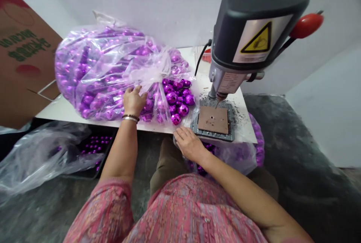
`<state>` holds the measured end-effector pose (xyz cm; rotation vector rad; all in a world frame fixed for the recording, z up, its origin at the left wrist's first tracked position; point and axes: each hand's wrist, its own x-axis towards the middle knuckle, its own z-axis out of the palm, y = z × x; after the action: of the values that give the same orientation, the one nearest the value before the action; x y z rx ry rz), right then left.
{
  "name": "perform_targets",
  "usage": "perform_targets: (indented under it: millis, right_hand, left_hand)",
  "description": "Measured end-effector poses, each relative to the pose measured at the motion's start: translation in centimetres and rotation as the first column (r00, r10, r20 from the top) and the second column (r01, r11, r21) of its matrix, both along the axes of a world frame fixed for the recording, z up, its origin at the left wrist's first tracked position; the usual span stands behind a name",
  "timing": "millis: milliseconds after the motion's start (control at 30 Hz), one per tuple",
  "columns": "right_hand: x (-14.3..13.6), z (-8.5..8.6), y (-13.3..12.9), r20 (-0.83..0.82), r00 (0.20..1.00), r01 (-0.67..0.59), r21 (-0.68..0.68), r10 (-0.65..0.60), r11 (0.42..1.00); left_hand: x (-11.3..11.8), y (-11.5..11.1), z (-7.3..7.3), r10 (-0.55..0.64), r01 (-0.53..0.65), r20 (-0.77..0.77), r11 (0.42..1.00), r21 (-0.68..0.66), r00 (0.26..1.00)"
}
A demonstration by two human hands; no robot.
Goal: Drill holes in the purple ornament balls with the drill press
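Observation:
A large clear plastic bag, gathered and tied near its right end, is full of shiny purple faceted balls. My left hand lies on its front side, fingers apart against the film. Loose-looking purple balls show at the bag's right end. At the table's front edge, my right hand has its fingers close together and bent over the rim; what is under them is hidden. Just right of that hand stands a bench drill press, its bit over a brown board with a small hole.
Dark shavings lie around the drill's base on the white table. A cardboard box leans in at left. Below it sits a black crate with purple balls and loose plastic film. Another bag of purple balls hangs under the table edge.

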<state>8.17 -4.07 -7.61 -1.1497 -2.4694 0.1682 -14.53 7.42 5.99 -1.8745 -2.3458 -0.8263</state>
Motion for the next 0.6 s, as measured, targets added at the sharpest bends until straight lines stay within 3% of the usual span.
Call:
perform_targets:
  millis: [100, 167, 233, 300, 400, 467, 600]
  right_hand:
    - [0.4, 0.1, -0.4, 0.026, 0.999, -0.033, -0.006, 0.033, 0.999]
    - [0.6, 0.2, -1.2, 0.048, 0.995, -0.086, -0.020, 0.087, 0.996]
    - [1.0, 0.2, -2.3, 0.068, 0.983, -0.168, -0.044, 0.170, 0.985]
    - [1.8, -0.1, -3.6, 0.083, 0.966, -0.239, -0.078, 0.245, 0.968]
    - [3.4, -0.8, -5.3, 0.100, 0.948, -0.286, -0.143, 0.301, 0.948]
    - [4.6, -1.2, -5.9, 0.101, 0.946, -0.287, -0.182, 0.308, 0.941]
    - [5.9, -1.4, -6.2, 0.047, 0.964, -0.247, -0.198, 0.261, 0.948]
  left_hand:
    - [2.2, -3.2, -0.5, -0.039, 0.054, -0.057, 0.953, 0.298, 0.998]
    - [4.9, -5.2, -1.6, -0.150, 0.143, -0.006, 0.930, 0.338, 0.989]
    - [7.7, -6.6, -3.1, -0.370, 0.357, 0.021, 0.909, 0.216, 0.929]
    - [9.9, -7.3, -4.8, -0.441, 0.439, 0.009, 0.895, 0.073, 0.898]
    - [11.2, -7.6, -6.8, -0.357, 0.343, -0.071, 0.926, -0.158, 0.932]
    - [11.0, -7.4, -7.3, -0.303, 0.263, -0.126, 0.928, -0.264, 0.945]
    - [9.7, -7.2, -7.2, -0.272, 0.234, -0.084, 0.921, -0.311, 0.959]
